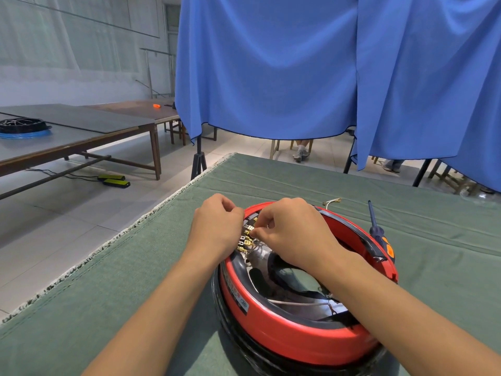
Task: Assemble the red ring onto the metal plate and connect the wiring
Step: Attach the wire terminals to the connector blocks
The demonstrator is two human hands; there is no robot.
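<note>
Two bare forearms reach in from the bottom edge over a green cloth (135, 280) with a frayed pale hem that covers the table. Between them sits the red ring (298, 337), a glossy, smooth band with a small white label on its near-left side, seated on a black round base (244, 340). Inside the ring show grey metal plate surfaces (260, 253), black curved parts and thin wires. At the ring's far-left inner edge is a cluster of small brass terminals (245, 241). The left hand (217, 226) rests against the ring's outer left side, fingers curled inward by the terminals; what they hold cannot be told. The right hand (292, 234) reaches over the ring, thumb and forefinger pinching at a terminal. A screwdriver (378, 232) with a dark blue and orange handle lies just right of the ring. Blue curtains (298, 63) hang behind.
</note>
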